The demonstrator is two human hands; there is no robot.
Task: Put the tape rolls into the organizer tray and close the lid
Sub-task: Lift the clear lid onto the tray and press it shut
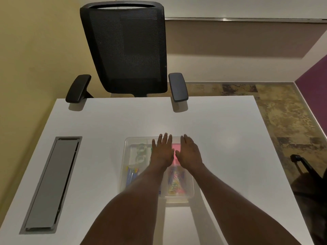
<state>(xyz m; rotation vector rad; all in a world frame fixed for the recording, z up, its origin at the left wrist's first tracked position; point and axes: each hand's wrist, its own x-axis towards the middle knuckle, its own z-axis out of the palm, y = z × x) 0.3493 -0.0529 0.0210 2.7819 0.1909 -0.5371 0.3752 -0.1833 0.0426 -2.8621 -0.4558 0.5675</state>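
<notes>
The organizer tray (130,174) sat near the middle of the white tabletop (221,138), a clear plastic box with several compartments. Both hands lay flat on its transparent lid (136,138), palms down, side by side over the far half. The left hand (161,152) had its fingers spread and extended toward 12 o'clock; the right hand (189,153) rested just beside it, fingers straight and together. Neither grip was closed around anything: both were open, pressing on the surface.

The tape rolls (140,153) showed through the plastic in the compartment at 9 o'clock from the left hand, two pale rings lying flat, one nearer than the other. A pink pad (175,147) showed between the hands, coloured pens (131,175) lay at 7 o'clock, and mixed coloured clips (175,182) at 5 o'clock.

The rolls appeared already stowed and the lid down, so the step in hand was probably seating the lid. The thin plastic would likely flex in the middle and be slick under bare palms, and the box is probably light enough to slide. Pressure would do better along the rim and corners, where a snap fit usually catches, than at the centre. Whether the near edge had seated was hidden by the forearms.

A black mesh chair (127,50) stood at 12 o'clock beyond the tabletop, and a grey cable hatch (53,183) lay well apart at 9 o'clock.
</notes>
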